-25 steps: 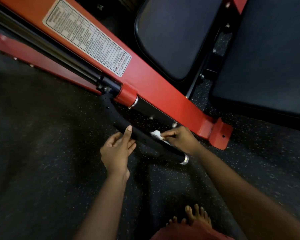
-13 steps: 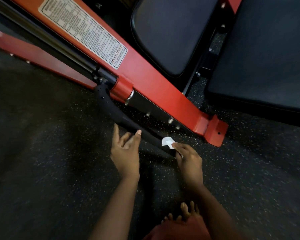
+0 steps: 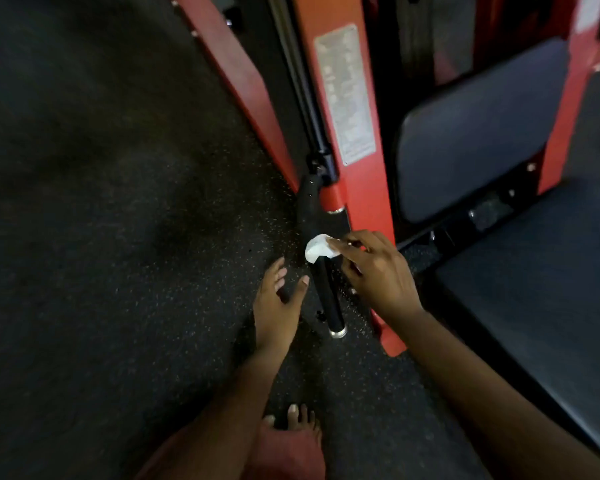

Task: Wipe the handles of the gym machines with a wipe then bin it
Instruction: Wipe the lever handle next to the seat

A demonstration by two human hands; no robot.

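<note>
Bare foot (image 3: 298,420) planted on the floor (image 3: 118,271) at the bottom edge of view. The person is probably crouched close so both arms reach the low handle.

Left hand (image 3: 278,299) is just beside the handle (image 3: 328,296) on its left. The fingers are spread and loose and grasp nothing; whether a fingertip touches the bar, can't tell. Likely there to steady the bar or just waiting.

The handle is a black round bar with a matte, rubbery-looking grip and a shiny metal cap (image 3: 336,331) at the near end. It stands off the floor and its far end joins the frame (image 3: 354,202).

Right hand (image 3: 378,271) comes over from the right, fingertips pinching the wipe (image 3: 317,249) and pressing it onto the bar. The wipe is on the handle's far half, toward the frame end. It is white, thin, crumpled and draped over the bar's curve, so it covers the top and left side. Judgement: wiping step in hand, near half of the grip maybe yet to be covered, binning not yet done.

The floor is dark speckled rubber with a rough look. The frame is red painted metal, flat-sided, carrying a pale label (image 3: 349,95) too blurred to read. Beyond it is a dark seat pad (image 3: 475,129), smooth and round-cornered.
</note>
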